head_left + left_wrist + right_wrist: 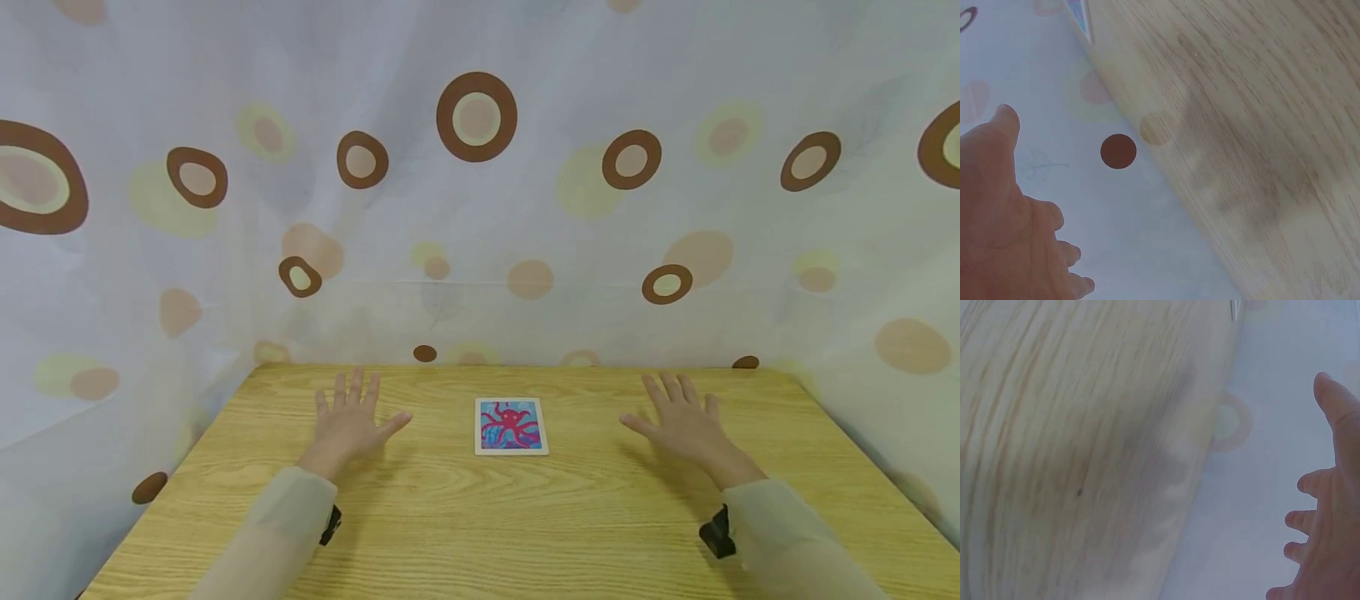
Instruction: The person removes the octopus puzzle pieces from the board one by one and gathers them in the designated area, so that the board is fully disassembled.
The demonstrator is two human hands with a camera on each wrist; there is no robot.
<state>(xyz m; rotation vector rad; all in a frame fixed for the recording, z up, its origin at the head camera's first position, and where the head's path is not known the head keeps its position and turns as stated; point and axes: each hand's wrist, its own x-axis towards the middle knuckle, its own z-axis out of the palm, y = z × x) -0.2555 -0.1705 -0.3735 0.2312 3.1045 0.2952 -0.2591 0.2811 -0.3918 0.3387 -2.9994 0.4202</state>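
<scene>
A square picture tile (512, 426) with a pale border lies on the wooden table, showing a pink-red octopus on blue. To its left, my left hand (347, 423) is held over the table with fingers spread and thumb pointing inward. My right hand (684, 423) mirrors it on the other side, its fingers also spread. Neither hand holds anything, and both are apart from the tile. In the left wrist view, a corner of the tile (1080, 17) shows at the top, while the left hand (1007, 219) appears at the lower left. The right wrist view has the right hand (1332, 494) along its right side.
The wood-grained table (480, 533) spreads out below both arms. Behind it and at both sides hangs a white curtain (480, 217) with brown, yellow and tan circles. A dark band (718, 533) sits at the right wrist, another (331, 526) at the left.
</scene>
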